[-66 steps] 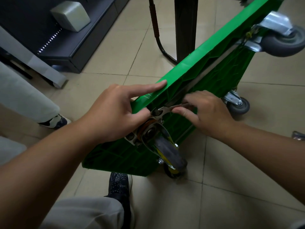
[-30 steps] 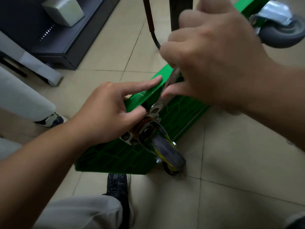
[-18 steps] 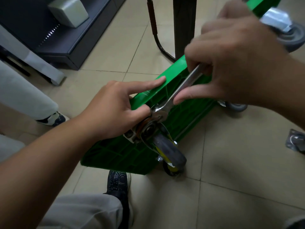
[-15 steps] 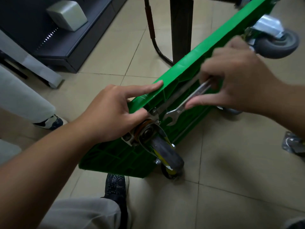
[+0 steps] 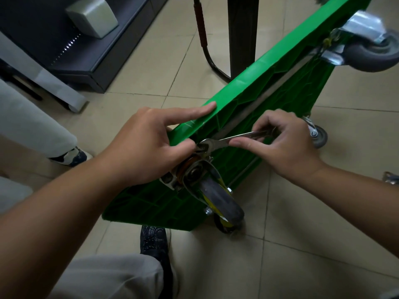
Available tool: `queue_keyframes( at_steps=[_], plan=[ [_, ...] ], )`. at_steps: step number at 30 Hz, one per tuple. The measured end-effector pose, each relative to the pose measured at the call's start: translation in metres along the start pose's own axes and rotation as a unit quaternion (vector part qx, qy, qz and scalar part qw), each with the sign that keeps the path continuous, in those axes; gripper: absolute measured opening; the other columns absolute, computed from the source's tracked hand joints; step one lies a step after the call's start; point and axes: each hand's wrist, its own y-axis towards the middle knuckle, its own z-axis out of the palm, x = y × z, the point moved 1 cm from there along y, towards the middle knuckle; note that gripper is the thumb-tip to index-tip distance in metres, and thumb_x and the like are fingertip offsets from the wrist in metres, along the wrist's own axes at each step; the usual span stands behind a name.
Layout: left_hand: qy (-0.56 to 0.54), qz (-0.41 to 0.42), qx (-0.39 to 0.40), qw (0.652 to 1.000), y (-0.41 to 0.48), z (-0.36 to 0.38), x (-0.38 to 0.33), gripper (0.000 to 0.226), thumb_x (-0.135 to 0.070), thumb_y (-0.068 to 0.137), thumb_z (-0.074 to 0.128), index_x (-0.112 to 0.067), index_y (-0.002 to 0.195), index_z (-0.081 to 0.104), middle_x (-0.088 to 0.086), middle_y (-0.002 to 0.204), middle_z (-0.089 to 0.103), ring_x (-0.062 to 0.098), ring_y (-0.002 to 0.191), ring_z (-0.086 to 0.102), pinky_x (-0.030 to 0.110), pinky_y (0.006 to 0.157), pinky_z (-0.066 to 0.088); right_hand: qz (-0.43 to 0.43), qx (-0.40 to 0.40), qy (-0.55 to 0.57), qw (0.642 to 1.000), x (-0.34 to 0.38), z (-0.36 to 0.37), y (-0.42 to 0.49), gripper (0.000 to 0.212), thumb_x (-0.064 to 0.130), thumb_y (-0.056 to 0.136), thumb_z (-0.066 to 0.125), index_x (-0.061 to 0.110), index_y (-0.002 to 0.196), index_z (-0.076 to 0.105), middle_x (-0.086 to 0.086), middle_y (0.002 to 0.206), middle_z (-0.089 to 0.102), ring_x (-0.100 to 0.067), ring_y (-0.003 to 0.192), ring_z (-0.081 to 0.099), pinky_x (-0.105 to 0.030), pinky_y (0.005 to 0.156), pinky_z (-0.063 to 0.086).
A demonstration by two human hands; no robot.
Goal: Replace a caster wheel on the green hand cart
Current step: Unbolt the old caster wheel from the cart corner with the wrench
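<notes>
Tiled floor (image 5: pixel 302 255), wrench (image 5: pixel 235 138) tip behind left hand (image 5: pixel 149 147)

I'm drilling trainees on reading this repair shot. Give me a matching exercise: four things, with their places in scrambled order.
Things:
1. wrench
2. left hand
3. near caster wheel
4. grey box

Places:
A. on the dark unit, top left
B. pinched by the right hand
C. mounted at the near corner of the green cart
D. gripping the green cart's upper edge

Pairs: 1-B, 2-D, 3-C, 4-A
</notes>
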Motion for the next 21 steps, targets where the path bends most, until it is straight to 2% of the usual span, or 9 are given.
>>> queue_keyframes(
  at_steps=[2, 5, 8, 10, 11, 14, 17, 19, 21],
  plan=[
    [-0.006, 0.002, 0.000, 1.000, 0.000, 0.000, 0.001, 0.062, -0.032, 0.085, 0.062, -0.063, 0.137, 0.053, -0.014, 0.122, 0.074, 0.039, 0.094, 0.075, 0.053, 0.076, 0.063, 0.004, -0.002, 0.004, 1.000, -0.004, 0.003, -0.002, 0.053, 0.064, 0.069, 0.080, 0.013, 0.072, 0.065, 0.002, 0.066, 0.063, -0.023, 0.071, 0.060, -0.050, 0.074, 0.050],
    [-0.007, 0.007, -0.002, 1.000, 0.001, 0.000, 0.001, 0.062, -0.031, 0.084, 0.061, -0.064, 0.136, 0.053, -0.011, 0.116, 0.077, 0.043, 0.089, 0.073, 0.053, 0.069, 0.061, 0.030, -0.009, 0.015, 0.999, -0.013, 0.005, -0.004, 0.055, 0.070, 0.069, 0.078, 0.016, 0.074, 0.065, 0.004, 0.070, 0.063, -0.025, 0.075, 0.061, -0.055, 0.073, 0.051],
    [0.001, 0.012, -0.002, 1.000, 0.001, 0.000, 0.002, 0.062, -0.032, 0.085, 0.061, -0.065, 0.136, 0.052, -0.015, 0.109, 0.077, 0.036, 0.072, 0.074, 0.048, 0.058, 0.060, 0.041, -0.019, 0.021, 0.999, -0.020, 0.013, -0.008, 0.056, 0.075, 0.070, 0.073, 0.020, 0.074, 0.064, 0.009, 0.073, 0.062, -0.022, 0.077, 0.060, -0.049, 0.073, 0.051],
    [0.006, 0.014, -0.008, 1.000, 0.000, -0.001, 0.002, 0.062, -0.032, 0.085, 0.060, -0.064, 0.137, 0.052, -0.009, 0.104, 0.079, 0.028, 0.059, 0.069, 0.046, 0.054, 0.058, 0.058, -0.014, 0.017, 0.998, -0.024, 0.023, -0.010, 0.059, 0.084, 0.070, 0.065, 0.026, 0.077, 0.063, 0.008, 0.079, 0.062, -0.022, 0.081, 0.059, -0.042, 0.075, 0.050],
    [0.006, 0.015, -0.009, 1.000, 0.000, 0.000, 0.002, 0.062, -0.032, 0.086, 0.060, -0.064, 0.138, 0.051, -0.007, 0.106, 0.079, 0.028, 0.062, 0.070, 0.046, 0.056, 0.060, 0.071, -0.008, 0.013, 0.997, -0.026, 0.030, -0.012, 0.061, 0.088, 0.070, 0.059, 0.028, 0.081, 0.062, 0.006, 0.083, 0.063, -0.023, 0.085, 0.060, -0.041, 0.077, 0.050],
    [0.010, 0.016, -0.005, 1.000, 0.000, 0.002, 0.002, 0.062, -0.034, 0.087, 0.060, -0.066, 0.138, 0.049, 0.004, 0.116, 0.077, 0.037, 0.087, 0.076, 0.050, 0.073, 0.064, 0.120, 0.003, 0.046, 0.992, -0.033, 0.054, -0.021, 0.070, 0.093, 0.068, 0.053, 0.027, 0.088, 0.064, 0.003, 0.091, 0.067, -0.025, 0.093, 0.064, -0.041, 0.081, 0.053],
    [0.002, 0.019, -0.008, 1.000, 0.000, 0.004, 0.003, 0.062, -0.032, 0.087, 0.059, -0.065, 0.138, 0.050, 0.011, 0.120, 0.075, 0.041, 0.096, 0.074, 0.055, 0.082, 0.062, 0.161, -0.011, 0.121, 0.980, -0.034, 0.079, -0.037, 0.070, 0.092, 0.071, 0.052, 0.026, 0.090, 0.064, -0.002, 0.094, 0.068, -0.018, 0.094, 0.065, -0.025, 0.079, 0.049],
    [-0.003, 0.021, -0.010, 1.000, 0.000, 0.004, 0.004, 0.062, -0.030, 0.087, 0.059, -0.062, 0.139, 0.052, 0.003, 0.125, 0.074, 0.043, 0.099, 0.073, 0.056, 0.085, 0.061, 0.163, -0.025, 0.131, 0.978, -0.034, 0.086, -0.041, 0.068, 0.090, 0.074, 0.051, 0.025, 0.091, 0.063, -0.005, 0.095, 0.066, -0.017, 0.094, 0.064, -0.016, 0.077, 0.044],
    [0.000, 0.026, -0.013, 1.000, 0.000, 0.003, 0.003, 0.062, -0.027, 0.086, 0.060, -0.058, 0.140, 0.054, -0.015, 0.131, 0.070, 0.042, 0.102, 0.073, 0.054, 0.087, 0.061, 0.149, -0.024, 0.128, 0.980, -0.036, 0.083, -0.036, 0.068, 0.090, 0.074, 0.052, 0.024, 0.088, 0.064, -0.004, 0.093, 0.067, -0.018, 0.093, 0.064, -0.021, 0.078, 0.048]
  ],
)
